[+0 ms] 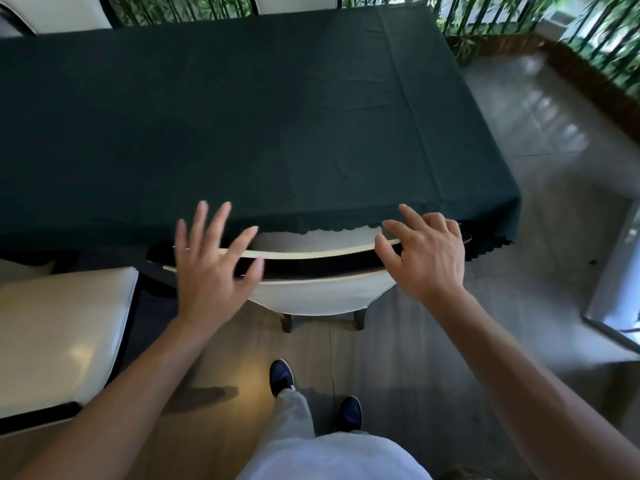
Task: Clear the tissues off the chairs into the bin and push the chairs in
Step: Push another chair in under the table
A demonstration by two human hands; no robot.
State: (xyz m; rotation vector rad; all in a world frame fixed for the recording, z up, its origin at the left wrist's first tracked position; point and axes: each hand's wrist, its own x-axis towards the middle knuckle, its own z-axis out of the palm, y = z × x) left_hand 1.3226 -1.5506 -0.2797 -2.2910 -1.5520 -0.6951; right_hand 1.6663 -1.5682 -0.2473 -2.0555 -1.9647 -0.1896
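A white chair [322, 294] with a dark frame stands in front of me, its seat tucked under the table's near edge. My left hand [211, 261] is over the left part of the chair's top rail, fingers spread and straight. My right hand [424, 252] is over the right end of the rail with fingers loosely bent, gripping nothing. Whether either hand touches the rail is unclear. No tissue and no bin are in view.
A table under a dark green cloth [242, 126] fills the middle. A second white chair [59, 337] stands pulled out at my left. Two more chair backs [55, 12] show beyond the table. Glossy tile floor [540, 140] and a planter with bamboo lie right.
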